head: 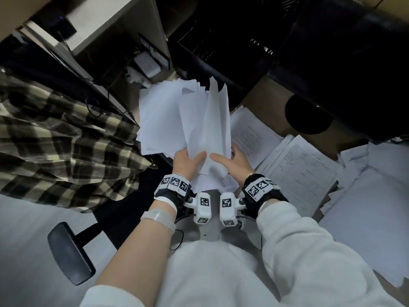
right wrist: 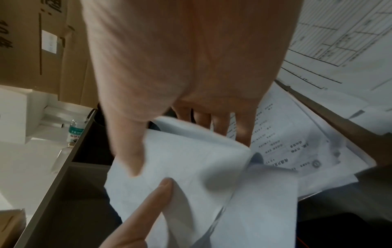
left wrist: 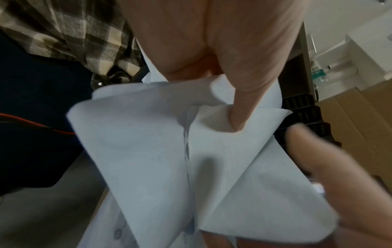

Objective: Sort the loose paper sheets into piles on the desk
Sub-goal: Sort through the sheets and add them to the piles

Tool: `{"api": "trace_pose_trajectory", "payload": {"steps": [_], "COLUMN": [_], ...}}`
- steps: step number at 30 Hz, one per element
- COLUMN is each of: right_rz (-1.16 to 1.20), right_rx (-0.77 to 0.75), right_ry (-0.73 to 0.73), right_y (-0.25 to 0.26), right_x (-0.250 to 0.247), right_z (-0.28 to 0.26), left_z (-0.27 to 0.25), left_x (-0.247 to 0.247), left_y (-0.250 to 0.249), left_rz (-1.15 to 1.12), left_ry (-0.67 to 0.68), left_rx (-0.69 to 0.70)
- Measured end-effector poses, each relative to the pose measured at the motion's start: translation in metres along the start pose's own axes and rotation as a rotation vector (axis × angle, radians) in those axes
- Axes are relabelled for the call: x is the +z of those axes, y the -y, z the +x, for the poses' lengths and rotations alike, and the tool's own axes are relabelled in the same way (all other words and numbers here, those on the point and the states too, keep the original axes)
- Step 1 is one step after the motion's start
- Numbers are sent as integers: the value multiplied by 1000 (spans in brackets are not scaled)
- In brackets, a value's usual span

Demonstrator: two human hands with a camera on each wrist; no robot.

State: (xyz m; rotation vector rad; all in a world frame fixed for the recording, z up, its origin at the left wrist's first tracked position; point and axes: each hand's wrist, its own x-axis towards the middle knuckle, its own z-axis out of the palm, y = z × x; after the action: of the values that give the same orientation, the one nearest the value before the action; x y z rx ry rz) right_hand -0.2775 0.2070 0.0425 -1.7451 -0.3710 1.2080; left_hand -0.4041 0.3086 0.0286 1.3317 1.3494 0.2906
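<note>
Step in hand, as judged: peeling one sheet off a held bundle for sorting. Bundle of white sheets (head: 177, 120), fanned and uneven, held up in front of the body, clear of the desk; left hand (head: 184, 161) grips its lower edge, thumb on top and fingers hidden beneath. Front sheet (head: 213, 129), bowed and part-curled, stands away from the rest; right hand (head: 232, 162) has its thumb laid on this sheet's near face and its fingers straight behind it, a loose pinch at most. Next move, as judged: firm the right pinch, draw the sheet free without dragging its neighbours, then carry it right to a matching pile. Desk (head: 263, 100), brown, to the right, bearing a printed text page (head: 250, 134), a stack topped by a ruled form (head: 303, 171) and blank white sheets (head: 376, 191), overlapping. Room: dark shelving and a black mesh tray (head: 212, 52) ahead; plaid shirt (head: 55, 129) over an office chair at left, armrest (head: 68, 253) showing; pale floor; cardboard box (right wrist: 42, 47) and water bottle (right wrist: 75, 132) in the right wrist view
</note>
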Motion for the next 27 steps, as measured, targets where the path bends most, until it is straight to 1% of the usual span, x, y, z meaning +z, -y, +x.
{"api": "trace_pose_trajectory", "payload": {"steps": [3,7,9,12,15,17,19,21,24,27], "right_rz": [-73,-78,-83,-49,-90,-120,-110,-45,-59,-18], "right_rx": [21,86,103,146,185,241,289,310,231,106], "right_ry": [-97,-225,-297,-417,-479,-618,-823,-999,-1191,-1277], "right_y": [-6,-19,-27,-42,-57,-63,-68,-72,-79,-78], "right_x": [-2,-21,-36,-65,-94,-115,-141,-169,-205,-225], "right_z": [0,-7,-13,-23,-35,-46,-59,-78,-99,-110], "left_z": [3,5,-1,-11,-21,-28,-36,-44,-59,-75], "left_x": [5,21,34,57,81,96,112,132,165,189], "left_y": [-1,-2,-4,-5,-7,-11,-15,-18,-26,-37], "left_rz": [9,57,65,137,153,151,149,142,114,73], "left_ry": [45,105,134,154,138,115,107,116,158,232], "left_rx": [-28,-43,-40,-24,-36,-43,-35,-17,13,45]}}
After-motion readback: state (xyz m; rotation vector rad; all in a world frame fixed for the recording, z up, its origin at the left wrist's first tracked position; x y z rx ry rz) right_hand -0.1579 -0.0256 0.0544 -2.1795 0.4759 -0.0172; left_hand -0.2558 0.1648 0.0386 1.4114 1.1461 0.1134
